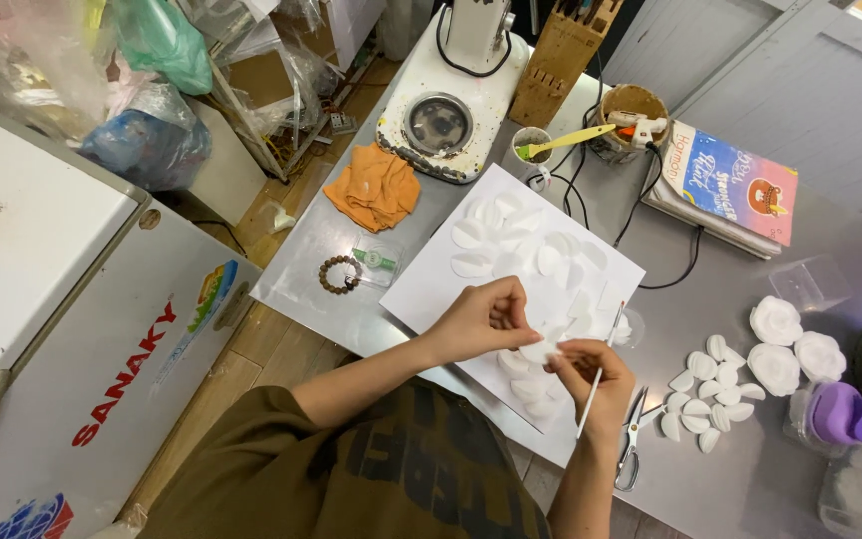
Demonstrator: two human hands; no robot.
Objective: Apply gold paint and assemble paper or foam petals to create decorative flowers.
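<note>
Mid-frame, my left hand [481, 321] pinches a white petal [539, 350]; right hand [591, 374] grips petal plus thin white stick [599, 371]. Shaping step; next needs steady curl.

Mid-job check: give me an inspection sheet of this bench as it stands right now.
Surface: grey metal table, white sheet on it.
Job's things: white petal pinched by both hands; thin white stick in right hand; loose petals; three finished white flowers.
Clutter: scissors, orange cloth, bead bracelet, stand mixer, knife block.
Grippers: left hand and right hand both closed.
Cables: black cable across table.
Surroundings: chest freezer, plastic bags.
</note>
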